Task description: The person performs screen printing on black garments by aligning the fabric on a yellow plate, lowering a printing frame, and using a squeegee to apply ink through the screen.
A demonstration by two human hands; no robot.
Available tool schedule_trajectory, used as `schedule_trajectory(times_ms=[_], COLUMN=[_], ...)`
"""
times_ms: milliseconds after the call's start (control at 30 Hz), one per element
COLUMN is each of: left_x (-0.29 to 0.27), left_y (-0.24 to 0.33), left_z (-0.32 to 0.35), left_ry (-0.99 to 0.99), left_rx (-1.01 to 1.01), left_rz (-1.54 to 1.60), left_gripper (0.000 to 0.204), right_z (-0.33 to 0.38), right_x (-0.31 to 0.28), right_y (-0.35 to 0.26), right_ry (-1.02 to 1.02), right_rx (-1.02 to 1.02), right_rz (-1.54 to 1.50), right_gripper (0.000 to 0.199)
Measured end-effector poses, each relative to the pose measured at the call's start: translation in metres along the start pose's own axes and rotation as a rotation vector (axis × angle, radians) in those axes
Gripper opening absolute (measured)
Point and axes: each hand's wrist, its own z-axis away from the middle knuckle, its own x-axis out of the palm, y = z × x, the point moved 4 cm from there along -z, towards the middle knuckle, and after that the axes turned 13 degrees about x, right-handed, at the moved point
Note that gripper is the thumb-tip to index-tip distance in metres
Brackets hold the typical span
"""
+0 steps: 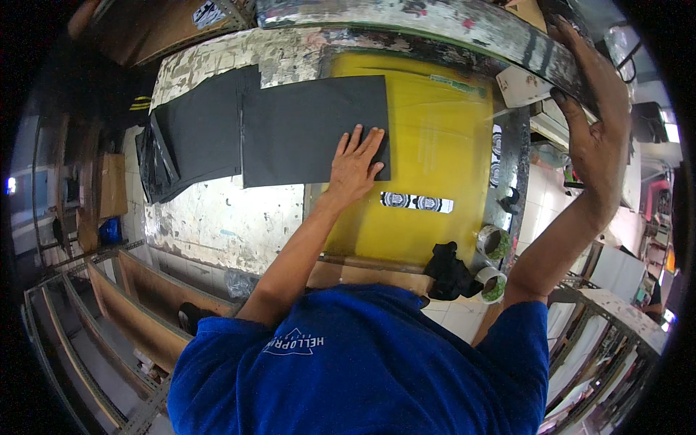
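Tape rolls and a black rag sit nearest, at five o'clock on the counter. Further out, the left hand lies flat, fingers spread, on the black sheet's near right corner; its long axis runs toward nine o'clock. At two o'clock, the right hand grips the raised screen frame.

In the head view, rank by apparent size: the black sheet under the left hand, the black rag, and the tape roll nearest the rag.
1. Black sheet, under the left hand, by far largest.
2. Black rag.
3. Tape roll, smallest, though not far below the rag.
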Motion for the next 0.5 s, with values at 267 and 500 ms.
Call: schedule_trajectory(times_ms=[267, 500], left_x=[0.053, 0.096], left_y=[0.049, 0.107], left_z=[-0.059, -0.096], left_ry=[-0.139, -0.176], left_rx=[0.193, 0.299], left_rz=[0.064, 0.108], left_gripper=[0.076, 0.075], right_z=[-0.015, -0.014], right_x=[-0.011, -0.012], right_y=[-0.053, -0.049], right_ry=[-0.008, -0.013], right_rx=[0.172, 0.22], right_rz=[0.088, 0.049], right_gripper=[0.073, 0.07])
